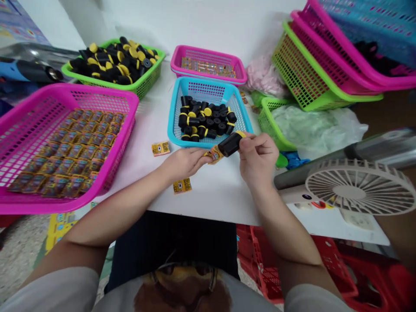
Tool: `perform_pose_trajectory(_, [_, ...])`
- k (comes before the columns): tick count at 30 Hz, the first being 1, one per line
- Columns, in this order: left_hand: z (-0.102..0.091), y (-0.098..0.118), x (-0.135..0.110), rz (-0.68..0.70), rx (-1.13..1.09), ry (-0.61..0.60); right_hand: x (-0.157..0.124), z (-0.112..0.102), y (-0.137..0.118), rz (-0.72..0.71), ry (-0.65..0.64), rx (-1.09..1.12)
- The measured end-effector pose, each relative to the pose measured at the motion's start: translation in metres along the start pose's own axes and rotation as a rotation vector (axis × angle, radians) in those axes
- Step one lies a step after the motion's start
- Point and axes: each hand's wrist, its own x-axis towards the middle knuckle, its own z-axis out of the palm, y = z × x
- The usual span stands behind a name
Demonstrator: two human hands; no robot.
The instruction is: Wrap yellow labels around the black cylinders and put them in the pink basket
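My right hand (258, 158) pinches a small black bottle (230, 144) by its yellow end, tilted with the black end pointing left. My left hand (186, 164) grips a yellow-orange printed sleeve (215, 152) between its fingertips. The sleeve touches or nearly touches the bottle's black end; whether it is around it I cannot tell. Just behind the hands stands a blue basket (172, 130) with several similar black and yellow bottles. On the white table lie a printed sleeve (160, 148) behind my left wrist and another sleeve (182, 186) in front of it.
A pink basket (126, 125) at left holds rows of wrapped pieces. Behind stand a green basket (146, 82) of black and yellow bottles and a pink basket (242, 71). Stacked baskets (292, 65), a green basket with plastic bags (276, 130) and a fan (354, 190) crowd the right.
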Motion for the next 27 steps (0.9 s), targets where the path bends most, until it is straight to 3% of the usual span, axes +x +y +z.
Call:
perform_pose_trajectory(5, [0.001,-0.002,-0.002,-0.005,0.058,-0.014,0.001,-0.003,0.002,-0.017,-0.041,0.008])
perform_pose_trajectory(13, [-0.002,-0.004,-0.002,-0.171,-0.156,-0.048,0.005,-0.009,-0.002,-0.213,-0.231,-0.081])
perform_pose_trajectory(17, [-0.006,0.001,0.004,-0.286,-0.444,-0.158,0.007,-0.013,0.0,-0.251,-0.319,-0.134])
perform_pose_trajectory(23, [-0.005,0.011,0.011,-0.493,-1.166,-0.254,0.009,-0.015,-0.001,-0.221,-0.53,-0.034])
perform_pose_trajectory(25, [-0.002,0.012,0.011,-0.556,-1.224,-0.235,0.008,-0.014,-0.001,-0.208,-0.559,-0.031])
perform_pose_trajectory(27, [0.001,0.012,0.009,-0.584,-1.133,-0.189,0.007,-0.012,-0.001,-0.183,-0.553,-0.052])
